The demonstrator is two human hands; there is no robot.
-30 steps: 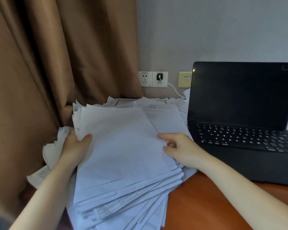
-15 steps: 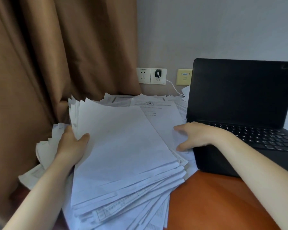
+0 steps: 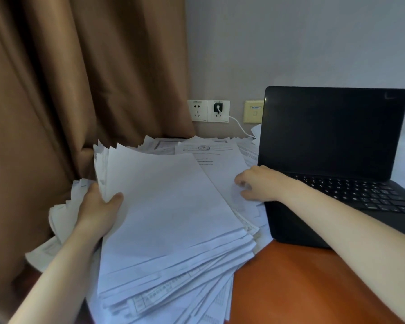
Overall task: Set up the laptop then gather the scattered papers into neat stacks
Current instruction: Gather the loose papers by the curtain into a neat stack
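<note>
Dim, even indoor light with a cool bluish tint, strongest on the white papers [image 3: 173,206] left of the laptop [image 3: 332,136]. The laptop's screen is black and unlit, with a faint gleam at its upper left corner. Far left of the laptop, the curtain [image 3: 56,90] folds hold deep, soft shadows. Shade on the counter [image 3: 302,288] in front of the laptop is soft-edged. Print on the papers is too blurred to read. The wide-angle picture stretches and blurs toward its edges, most at the lower left corner.
</note>
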